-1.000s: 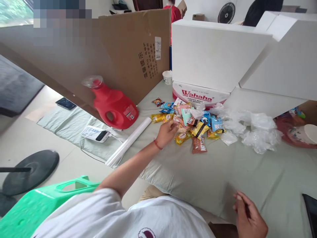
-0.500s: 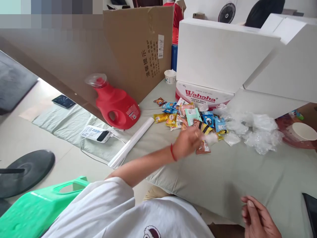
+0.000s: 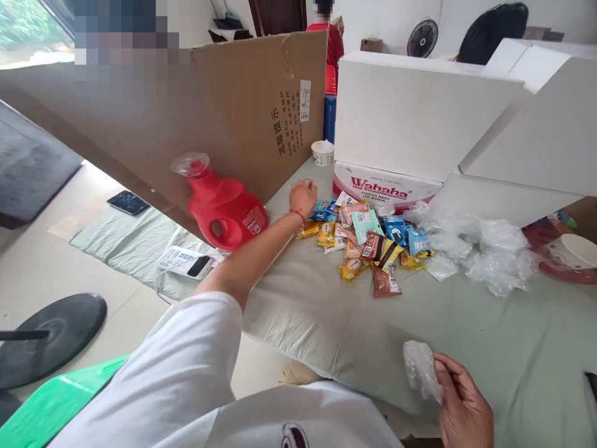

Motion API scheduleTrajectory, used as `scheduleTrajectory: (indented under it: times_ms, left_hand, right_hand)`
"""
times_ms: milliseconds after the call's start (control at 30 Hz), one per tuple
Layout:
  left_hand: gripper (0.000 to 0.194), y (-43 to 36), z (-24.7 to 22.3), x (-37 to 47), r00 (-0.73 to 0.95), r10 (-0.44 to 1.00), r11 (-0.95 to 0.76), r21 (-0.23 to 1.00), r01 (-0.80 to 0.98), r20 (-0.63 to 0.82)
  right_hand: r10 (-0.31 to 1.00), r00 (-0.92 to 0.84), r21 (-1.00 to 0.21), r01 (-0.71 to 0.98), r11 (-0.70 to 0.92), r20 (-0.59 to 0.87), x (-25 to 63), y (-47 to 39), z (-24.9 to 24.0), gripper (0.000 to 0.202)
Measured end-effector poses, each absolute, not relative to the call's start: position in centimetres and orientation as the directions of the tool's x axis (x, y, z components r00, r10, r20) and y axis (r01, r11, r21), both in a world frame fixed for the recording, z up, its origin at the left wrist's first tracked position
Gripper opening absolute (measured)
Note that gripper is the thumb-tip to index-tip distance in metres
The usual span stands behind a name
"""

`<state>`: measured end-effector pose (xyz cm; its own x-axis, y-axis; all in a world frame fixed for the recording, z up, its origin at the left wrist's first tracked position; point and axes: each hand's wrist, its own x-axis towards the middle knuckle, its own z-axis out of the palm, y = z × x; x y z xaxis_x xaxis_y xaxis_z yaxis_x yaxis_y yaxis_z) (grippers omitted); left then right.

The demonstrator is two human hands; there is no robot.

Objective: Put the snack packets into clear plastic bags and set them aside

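My left hand (image 3: 303,198) is stretched out to the far left end of a pile of small wrapped snacks (image 3: 366,227), its fingers curled down; whatever they hold is hidden. Close by lie blue packets (image 3: 325,210) and a yellow packet (image 3: 308,230). Near the front edge of the cloth, my right hand (image 3: 461,395) pinches a crumpled clear plastic bag (image 3: 420,367) between thumb and fingers. A brown packet (image 3: 386,282) lies at the near side of the pile.
Clear plastic bags (image 3: 497,249) lie right of the snacks. Behind stand a Wahaha box (image 3: 387,186), white boxes (image 3: 405,112) and a paper cup (image 3: 323,153). At left are a red jug (image 3: 228,211), a cardboard sheet (image 3: 242,106) and a white device (image 3: 184,261).
My left hand has moved from the near side of the pile to its far left end, where it covers a brown packet. The right hand now holds a clear bag.
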<state>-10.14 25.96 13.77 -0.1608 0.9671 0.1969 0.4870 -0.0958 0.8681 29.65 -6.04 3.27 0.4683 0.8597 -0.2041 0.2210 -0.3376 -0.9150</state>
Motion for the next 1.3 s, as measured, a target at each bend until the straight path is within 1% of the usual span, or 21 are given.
scheduleTrajectory:
  times_ms: [33,67,100,200,300,433,533,600,633,700,767,800,867,933,967,1000,1033,1067,1167,1233,1300]
  left_hand:
    - [0.044,28.1,13.8,-11.5,-0.215,0.961,-0.045,0.862,0.505,0.176]
    - [0.046,29.8,13.5,-12.4,-0.276,0.955,0.067,0.831,0.552,0.107]
    - [0.046,31.2,13.0,-13.0,-0.279,0.958,0.104,0.815,0.570,0.072]
    - [0.037,33.1,10.4,-12.4,-0.221,0.975,0.165,0.760,0.629,-0.029]
    - [0.035,32.8,7.6,-10.0,-0.154,0.982,0.188,0.696,0.693,-0.112]
    - [0.050,29.8,5.4,-7.4,-0.132,0.976,0.212,0.633,0.745,-0.171]
    - [0.063,26.6,5.6,-6.8,-0.120,0.972,0.221,0.616,0.756,-0.202]
    - [0.065,24.4,6.4,-6.9,-0.141,0.978,0.205,0.591,0.780,-0.154]
    - [0.064,23.2,7.0,-6.9,-0.154,0.984,0.175,0.584,0.793,-0.085]
    - [0.063,20.4,8.1,-6.6,-0.158,0.978,0.044,0.615,0.787,0.133]
    - [0.057,16.9,8.9,-5.3,-0.133,0.930,-0.165,0.711,0.683,0.343]
    - [0.049,14.7,9.1,-4.3,-0.097,0.918,-0.260,0.766,0.588,0.386]
    - [0.028,10.1,8.7,-1.5,0.040,0.939,-0.332,0.870,0.363,0.342]
    - [0.022,6.0,7.6,1.7,0.263,0.938,-0.285,0.933,0.220,0.224]
    - [0.027,4.4,7.0,3.4,0.307,0.932,-0.255,0.949,0.184,0.191]
    - [0.039,3.2,6.3,4.9,0.323,0.931,-0.236,0.957,0.169,0.172]
    - [0.047,2.4,5.7,6.2,0.334,0.929,-0.226,0.960,0.166,0.161]
    - [0.044,2.0,5.1,7.3,0.341,0.929,-0.211,0.964,0.163,0.145]
    - [0.016,2.6,4.0,8.8,0.298,0.955,-0.050,0.991,0.122,0.011]
    - [0.019,3.5,3.8,8.8,0.239,0.964,0.102,0.993,0.062,-0.114]
    - [0.024,4.0,3.9,8.7,0.216,0.960,0.179,0.984,0.018,-0.179]
  right_hand:
    - [0.845,0.495,-0.917,0.209,-0.341,-0.201,30.3,-6.6,2.7,0.056]
    - [0.831,0.518,-0.916,0.203,-0.347,-0.200,30.8,-7.2,2.2,0.057]
    - [0.818,0.539,-0.913,0.200,-0.354,-0.200,31.1,-7.8,1.6,0.058]
    - [0.789,0.580,-0.904,0.199,-0.379,-0.204,31.6,-9.4,0.5,0.059]
    - [0.769,0.600,-0.883,0.212,-0.418,-0.220,31.8,-10.4,0.3,0.059]
    - [0.755,0.610,-0.854,0.237,-0.463,-0.241,31.8,-9.7,0.9,0.058]
    - [0.761,0.586,-0.905,0.104,-0.413,-0.280,30.7,-7.2,2.0,0.056]
    - [0.784,0.531,-0.940,-0.072,-0.335,-0.320,29.5,-5.1,3.0,0.056]
    - [0.794,0.513,-0.944,-0.143,-0.296,-0.326,28.8,-4.0,3.5,0.056]
    - [0.808,0.493,-0.944,-0.221,-0.244,-0.324,27.6,-2.1,4.3,0.056]
    - [0.809,0.506,-0.949,-0.243,-0.200,-0.300,26.6,-0.9,4.8,0.055]
    - [0.806,0.520,-0.955,-0.234,-0.182,-0.281,26.1,-0.6,4.9,0.054]
    - [0.804,0.546,-0.970,-0.181,-0.160,-0.235,25.2,-0.3,4.9,0.051]
    - [0.820,0.539,-0.981,-0.114,-0.156,-0.193,24.4,-0.4,4.6,0.047]
    - [0.833,0.523,-0.984,-0.084,-0.158,-0.178,24.1,-0.5,4.5,0.046]
    - [0.848,0.502,-0.985,-0.058,-0.162,-0.169,23.8,-0.7,4.4,0.045]
    - [0.863,0.478,-0.985,-0.036,-0.168,-0.165,23.6,-0.9,4.4,0.044]
    - [0.875,0.454,-0.984,-0.024,-0.174,-0.166,23.5,-1.1,4.4,0.044]
    - [0.894,0.406,-0.982,-0.084,-0.170,-0.190,23.9,-1.6,4.7,0.045]
    - [0.903,0.392,-0.982,-0.130,-0.138,-0.178,24.4,-2.0,4.9,0.045]
    - [0.927,0.344,-0.988,-0.095,-0.126,-0.151,24.6,-2.3,4.7,0.049]
